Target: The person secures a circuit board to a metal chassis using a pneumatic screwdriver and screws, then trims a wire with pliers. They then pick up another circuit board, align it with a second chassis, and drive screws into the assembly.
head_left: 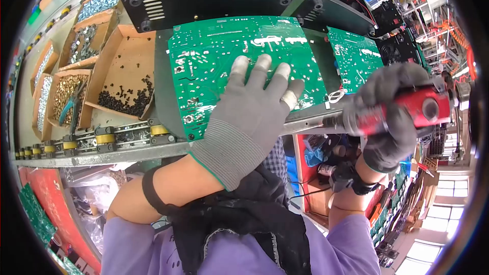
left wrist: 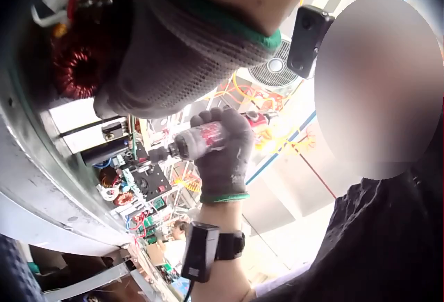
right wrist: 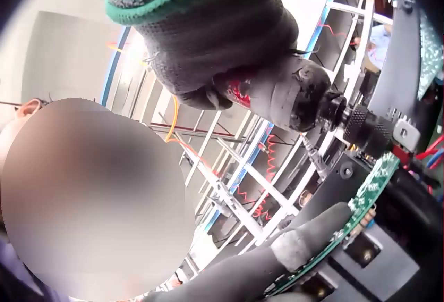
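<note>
My gloved left hand (head_left: 249,104) lies flat with spread fingers on a large green circuit board (head_left: 204,86), which is covered in solder joints and white patches. My gloved right hand (head_left: 399,135) grips a red and grey power screwdriver (head_left: 425,108), its fingers wrapped round the body. The tool lies sideways, its nose pointing left toward the board's right edge, and is somewhat blurred. In the right wrist view the driver (right wrist: 295,94) has a dark knurled nose close over the board's edge (right wrist: 378,177), near the left hand's fingers (right wrist: 305,243).
Cardboard trays of screws stand at the left, including black screws (head_left: 127,99) and brass ones; blue-handled pliers (head_left: 69,109) lie across one. Black metal panels (head_left: 214,0) stand behind the board. A second green board (head_left: 354,53) lies to its right. A metal rail with yellow rollers (head_left: 105,138) runs along the front.
</note>
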`<move>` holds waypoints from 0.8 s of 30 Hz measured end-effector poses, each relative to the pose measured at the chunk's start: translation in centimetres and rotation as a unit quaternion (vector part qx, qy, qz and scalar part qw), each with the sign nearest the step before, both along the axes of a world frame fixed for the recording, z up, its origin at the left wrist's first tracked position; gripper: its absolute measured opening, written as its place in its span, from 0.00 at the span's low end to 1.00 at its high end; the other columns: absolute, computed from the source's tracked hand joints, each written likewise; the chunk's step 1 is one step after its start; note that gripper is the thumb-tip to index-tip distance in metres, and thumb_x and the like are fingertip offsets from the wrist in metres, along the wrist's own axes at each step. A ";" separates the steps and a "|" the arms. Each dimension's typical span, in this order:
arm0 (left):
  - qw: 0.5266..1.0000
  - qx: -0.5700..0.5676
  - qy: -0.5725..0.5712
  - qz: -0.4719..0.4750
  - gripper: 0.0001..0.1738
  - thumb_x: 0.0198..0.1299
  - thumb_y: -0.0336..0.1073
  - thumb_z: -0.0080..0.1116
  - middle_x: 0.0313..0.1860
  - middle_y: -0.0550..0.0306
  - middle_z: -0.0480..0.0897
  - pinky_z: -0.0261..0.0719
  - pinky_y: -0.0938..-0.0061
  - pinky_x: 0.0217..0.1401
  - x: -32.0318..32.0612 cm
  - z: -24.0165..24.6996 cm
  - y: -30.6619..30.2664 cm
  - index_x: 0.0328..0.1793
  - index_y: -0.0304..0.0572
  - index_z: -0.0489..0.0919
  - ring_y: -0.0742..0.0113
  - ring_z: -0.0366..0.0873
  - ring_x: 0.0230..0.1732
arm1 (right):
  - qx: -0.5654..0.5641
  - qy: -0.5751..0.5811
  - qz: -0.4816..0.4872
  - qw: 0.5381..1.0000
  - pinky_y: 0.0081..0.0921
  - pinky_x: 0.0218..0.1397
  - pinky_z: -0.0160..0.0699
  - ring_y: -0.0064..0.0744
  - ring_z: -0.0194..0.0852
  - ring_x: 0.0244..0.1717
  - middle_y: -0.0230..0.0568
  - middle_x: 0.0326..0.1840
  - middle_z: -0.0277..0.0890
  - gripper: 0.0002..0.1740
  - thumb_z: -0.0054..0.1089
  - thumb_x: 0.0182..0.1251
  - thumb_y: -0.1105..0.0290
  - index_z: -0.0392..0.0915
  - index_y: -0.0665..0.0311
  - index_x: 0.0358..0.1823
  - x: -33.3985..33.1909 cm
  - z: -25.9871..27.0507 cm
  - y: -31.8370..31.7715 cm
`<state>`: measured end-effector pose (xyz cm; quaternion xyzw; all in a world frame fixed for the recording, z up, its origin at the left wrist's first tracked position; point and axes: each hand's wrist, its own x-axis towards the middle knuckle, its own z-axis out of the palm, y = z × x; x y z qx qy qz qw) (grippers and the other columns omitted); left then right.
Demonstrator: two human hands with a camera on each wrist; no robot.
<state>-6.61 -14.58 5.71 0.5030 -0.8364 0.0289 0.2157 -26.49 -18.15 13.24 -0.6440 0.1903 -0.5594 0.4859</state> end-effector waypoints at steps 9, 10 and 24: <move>0.970 -0.015 0.241 -0.026 0.21 0.56 0.34 0.60 0.57 0.47 0.77 0.74 0.59 0.56 5.0 2.3 1.3 0.58 0.48 0.78 0.50 0.76 0.56 | -0.049 0.074 -0.067 0.994 0.28 0.32 0.77 0.30 0.70 0.33 0.40 0.34 0.69 0.29 0.74 0.54 0.67 0.67 0.62 0.54 0.0 -3.7 0.9; 0.967 -0.023 0.253 0.013 0.21 0.54 0.32 0.63 0.53 0.49 0.80 0.79 0.65 0.48 7.1 2.6 1.4 0.56 0.48 0.80 0.55 0.81 0.49 | -0.058 0.091 -0.077 0.991 0.28 0.34 0.76 0.30 0.70 0.33 0.39 0.34 0.69 0.30 0.75 0.54 0.65 0.67 0.61 0.54 0.2 -4.4 1.1; 0.911 0.304 -0.044 0.274 0.10 0.58 0.35 0.55 0.43 0.51 0.83 0.78 0.62 0.51 22.2 -7.2 -7.7 0.44 0.50 0.83 0.52 0.81 0.48 | -0.086 0.038 -0.069 0.993 0.26 0.30 0.73 0.31 0.69 0.30 0.38 0.29 0.70 0.26 0.73 0.54 0.66 0.68 0.62 0.50 1.9 -4.6 2.5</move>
